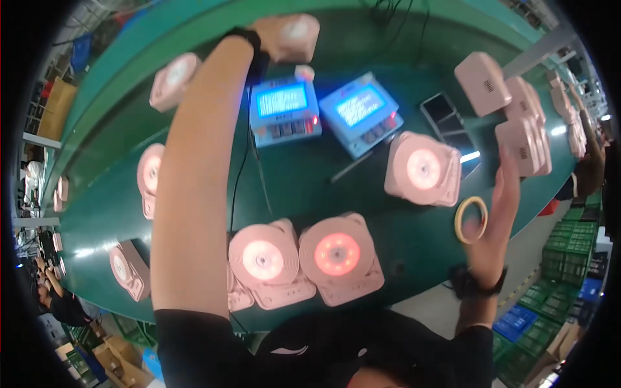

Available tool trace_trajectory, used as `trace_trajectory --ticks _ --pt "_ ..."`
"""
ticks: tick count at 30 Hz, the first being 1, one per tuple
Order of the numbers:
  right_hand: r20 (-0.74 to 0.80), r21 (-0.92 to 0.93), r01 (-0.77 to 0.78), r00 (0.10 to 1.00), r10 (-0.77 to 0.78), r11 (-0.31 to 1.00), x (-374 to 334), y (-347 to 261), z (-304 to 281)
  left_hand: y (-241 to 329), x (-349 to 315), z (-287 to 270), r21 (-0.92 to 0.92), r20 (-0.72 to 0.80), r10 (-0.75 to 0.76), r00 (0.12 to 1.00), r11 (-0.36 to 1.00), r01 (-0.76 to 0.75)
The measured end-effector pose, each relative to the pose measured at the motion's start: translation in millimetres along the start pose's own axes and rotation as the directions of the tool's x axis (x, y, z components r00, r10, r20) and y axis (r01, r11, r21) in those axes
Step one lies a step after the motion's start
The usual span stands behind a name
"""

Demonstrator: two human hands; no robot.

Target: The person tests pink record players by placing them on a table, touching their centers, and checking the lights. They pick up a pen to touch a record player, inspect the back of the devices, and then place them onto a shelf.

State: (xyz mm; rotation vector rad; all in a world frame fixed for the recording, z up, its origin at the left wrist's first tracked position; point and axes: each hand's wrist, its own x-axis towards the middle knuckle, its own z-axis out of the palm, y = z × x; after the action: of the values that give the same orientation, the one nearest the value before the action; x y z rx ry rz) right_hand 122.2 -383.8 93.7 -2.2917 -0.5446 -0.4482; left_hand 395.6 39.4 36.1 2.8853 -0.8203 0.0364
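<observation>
Green belt (362,213) carries rigid pink plastic units; the left hand (284,39) is closed around one unit (299,32) at the far edge, boxy, seemingly light, best gripped across its flat sides. The right hand (495,207), fingers spread and holding nothing, reaches toward the stack (524,132) at the right edge, beside a tape ring (470,220).

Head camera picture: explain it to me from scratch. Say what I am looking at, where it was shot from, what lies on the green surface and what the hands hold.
There is no machine here: a person works with two bare hands, filmed by a wide fisheye camera on their head that looks down, so straight edges bend.

The left hand stretches far forward and grips a pink device. The right hand is raised with fingers spread near a stack of pink boxes and holds nothing; a tape ring lies close by it.

On the green table lie more pink round-faced devices, one glowing red, and two small testers with lit blue screens.
</observation>
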Motion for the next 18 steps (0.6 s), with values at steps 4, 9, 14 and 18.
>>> trace_trajectory --ticks 4,9,14,18 --pt "0.532 0.383 0.081 0.795 -0.291 0.92 -46.5 -18.4 41.0 -15.7 -17.5 4.5 -0.016 -0.241 0.26 0.935 0.962 -0.272" --pt "0.631 0.347 0.109 0.707 -0.318 0.931 -33.3 -44.8 81.2 46.8 -71.2 -44.1 0.121 -0.375 0.026 0.927 0.992 0.021" --pt "0.581 0.342 0.19 0.727 -0.366 0.92 -37.1 -51.2 94.5 122.6 -189.2 -96.2 0.343 -0.531 -0.082 0.843 0.889 0.303" --pt "0.478 0.255 0.23 0.814 -0.329 0.939 -46.6 -50.0 96.1 193.7 -306.8 -109.5 0.192 -0.571 -0.304 0.762 0.854 0.484"
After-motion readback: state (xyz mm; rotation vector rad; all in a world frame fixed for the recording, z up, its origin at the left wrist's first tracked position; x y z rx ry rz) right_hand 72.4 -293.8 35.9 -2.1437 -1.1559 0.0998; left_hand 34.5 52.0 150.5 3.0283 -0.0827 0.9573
